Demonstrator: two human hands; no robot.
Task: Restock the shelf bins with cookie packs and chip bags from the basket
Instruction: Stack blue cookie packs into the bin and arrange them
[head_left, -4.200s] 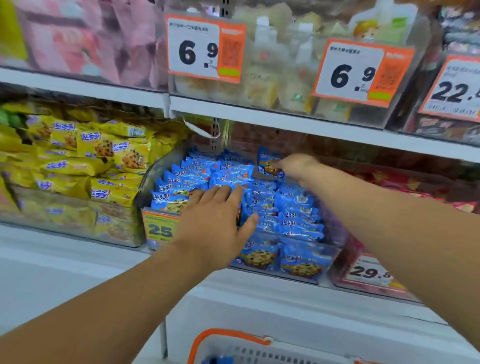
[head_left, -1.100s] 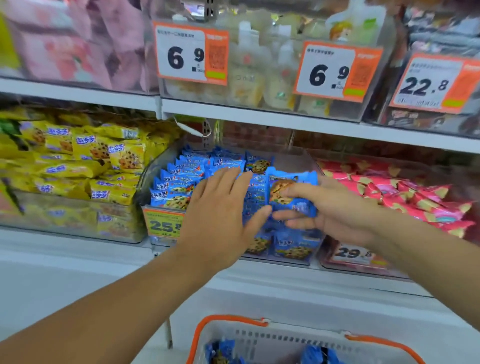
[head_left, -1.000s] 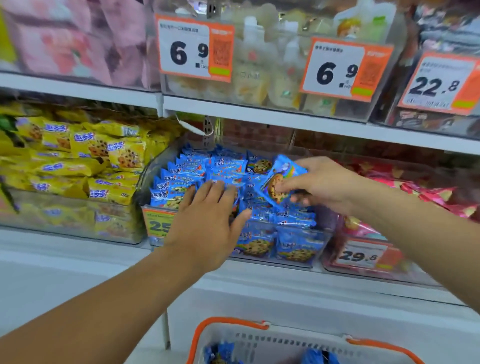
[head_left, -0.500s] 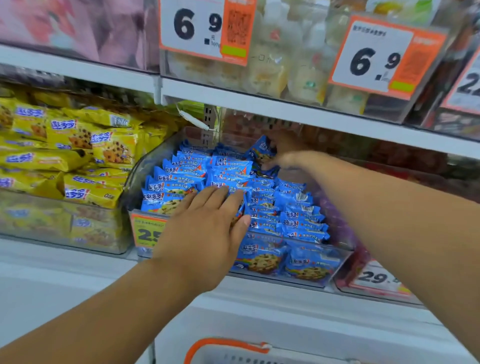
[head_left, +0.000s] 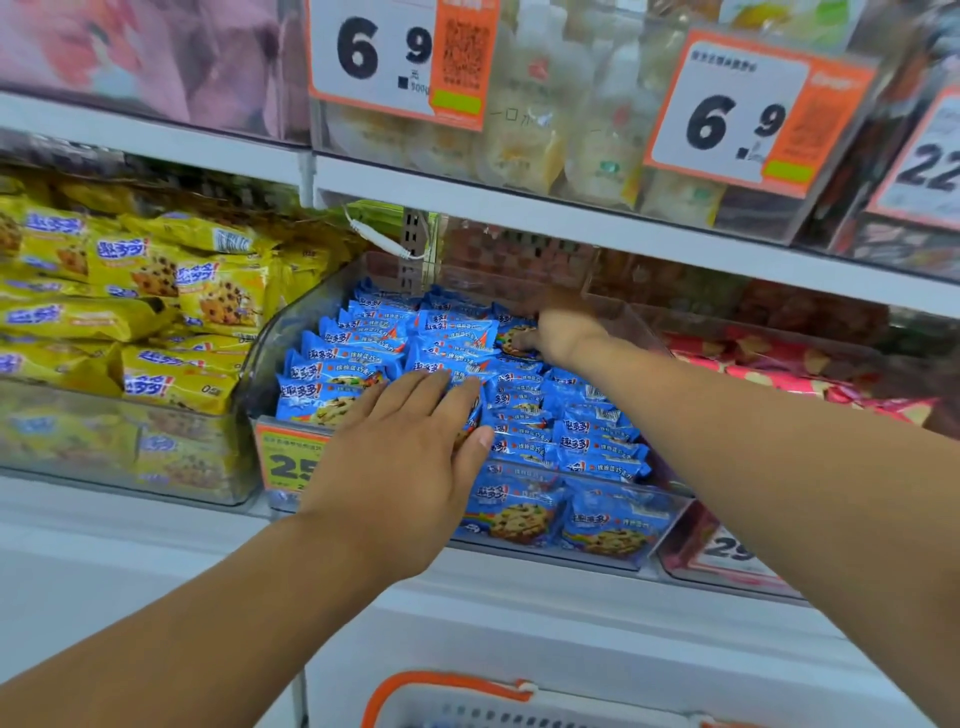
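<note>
A clear shelf bin (head_left: 294, 323) is packed with rows of blue cookie packs (head_left: 597, 436). My left hand (head_left: 400, 457) lies flat, fingers straight, on the front rows of those packs. My right hand (head_left: 569, 332) reaches to the back of the same bin, under the upper shelf. Its fingers hold one blue cookie pack (head_left: 511, 336) down against the rear row; the hand is blurred. The basket (head_left: 441, 688), white with an orange rim, shows only its top edge at the bottom of the view, and its contents are out of sight.
A bin of yellow cookie packs (head_left: 156, 291) stands to the left and a bin of red packs (head_left: 779, 374) to the right. The upper shelf (head_left: 519, 218) hangs low over the bin's back. Price tags (head_left: 395, 57) front the bins above.
My right hand carried a blue cookie pack from the bin's front to its back and lowered it onto the rear row. My left hand stayed flat on the front packs. The view tilted up.
</note>
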